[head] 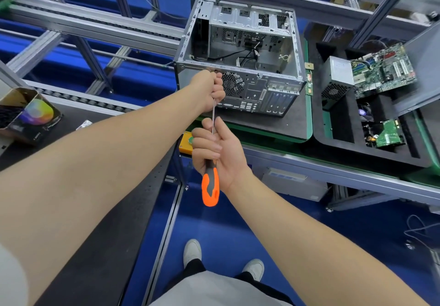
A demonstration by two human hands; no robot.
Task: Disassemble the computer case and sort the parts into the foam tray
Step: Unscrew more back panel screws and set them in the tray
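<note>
Now the right hand [217, 153] grips the orange and grey handle of a long screwdriver [210, 186], the left hand [210, 90] curls round its thin shaft at the rear edge of the open grey metal computer case [240, 67], which stands just left of the black foam tray [320, 124]

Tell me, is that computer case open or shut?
Open. The case lies with its upper side uncovered; its inside and loose cables show.
</note>
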